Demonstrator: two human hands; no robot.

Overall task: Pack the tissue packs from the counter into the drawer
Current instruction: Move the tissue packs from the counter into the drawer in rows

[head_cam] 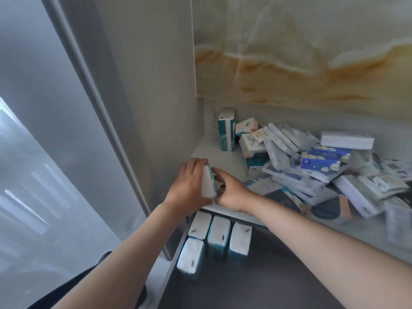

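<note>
Head-worn view, close, down onto counter (215,153) corner

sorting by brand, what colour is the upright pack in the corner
Teal and white pack, head view.

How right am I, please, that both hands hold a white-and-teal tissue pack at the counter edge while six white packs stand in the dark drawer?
Not quite: the head view shows four white packs in the dark drawer, not six. The left hand and right hand do hold the white-and-teal tissue pack at the edge of the pale counter.
</note>
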